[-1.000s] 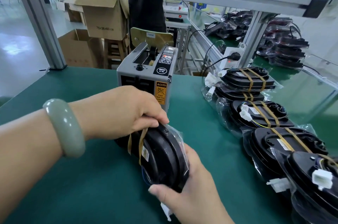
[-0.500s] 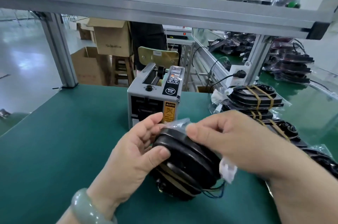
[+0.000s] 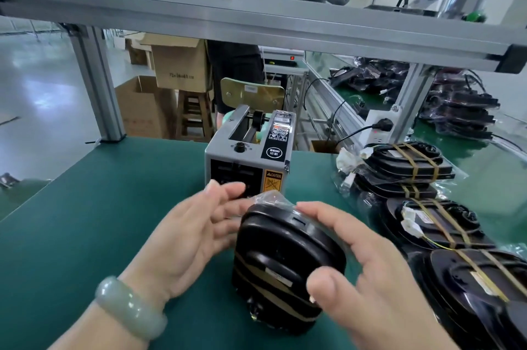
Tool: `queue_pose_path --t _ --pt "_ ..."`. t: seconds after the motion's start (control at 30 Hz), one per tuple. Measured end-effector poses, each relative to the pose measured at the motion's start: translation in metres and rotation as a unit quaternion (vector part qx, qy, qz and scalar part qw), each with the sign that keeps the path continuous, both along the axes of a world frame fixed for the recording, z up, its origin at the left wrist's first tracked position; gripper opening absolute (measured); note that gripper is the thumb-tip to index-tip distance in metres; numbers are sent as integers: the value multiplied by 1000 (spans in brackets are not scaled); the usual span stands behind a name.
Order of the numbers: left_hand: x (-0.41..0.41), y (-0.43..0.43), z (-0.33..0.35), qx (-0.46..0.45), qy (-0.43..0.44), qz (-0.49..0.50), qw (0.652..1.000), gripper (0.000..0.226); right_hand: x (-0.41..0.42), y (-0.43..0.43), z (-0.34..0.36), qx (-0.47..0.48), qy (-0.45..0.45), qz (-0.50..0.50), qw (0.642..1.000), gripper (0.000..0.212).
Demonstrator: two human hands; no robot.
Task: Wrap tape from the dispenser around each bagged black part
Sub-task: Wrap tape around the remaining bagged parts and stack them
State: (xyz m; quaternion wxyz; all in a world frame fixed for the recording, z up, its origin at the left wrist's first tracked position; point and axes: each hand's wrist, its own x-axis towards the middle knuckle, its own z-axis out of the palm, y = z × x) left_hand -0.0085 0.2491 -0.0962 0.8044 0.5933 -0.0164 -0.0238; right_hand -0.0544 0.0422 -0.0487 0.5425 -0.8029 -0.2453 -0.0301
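A bagged black part (image 3: 285,258) stands on edge on the green table (image 3: 85,221), with brown tape bands across its lower face. My right hand (image 3: 368,272) holds it from the right, fingers over the bag's top edge and thumb on the front. My left hand (image 3: 196,232) is beside its left side, palm open and fingers straight, reaching toward the front of the grey tape dispenser (image 3: 251,161) just behind. Whether the left fingers touch the part I cannot tell.
A row of taped bagged parts (image 3: 427,221) lies along the right side of the table. A metal frame beam (image 3: 256,21) crosses overhead. Behind the table are cardboard boxes (image 3: 176,64), a stool and a standing person (image 3: 233,70).
The part has been turned and now stands on the table. My left hand has let go and opened. My right hand moved from the top to the part's right side.
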Motion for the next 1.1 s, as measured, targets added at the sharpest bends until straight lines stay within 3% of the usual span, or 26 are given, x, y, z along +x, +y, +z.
queue_pose_path --t 0.07,0.13,0.27,0.37,0.6,0.97,1.1 --pt "21 6 3 65 70 137 986 25 0 8 -11 -6 -11 -39 999 84" --pt "40 8 8 130 120 204 963 13 1 17 -21 -36 -61 -69 995 83" --pt "63 11 13 164 193 204 946 24 8 24 -37 -53 -154 -122 979 72" --pt "70 10 13 175 200 203 942 25 9 26 -42 -40 -180 -139 973 64" --pt "73 3 16 120 223 199 947 18 7 30 -40 -39 -170 -149 973 63" --pt "79 -6 16 161 217 251 930 20 7 29 -42 -51 -158 -134 977 67" --pt "71 -3 21 145 215 216 941 23 8 29 -42 -58 -154 -134 977 70"
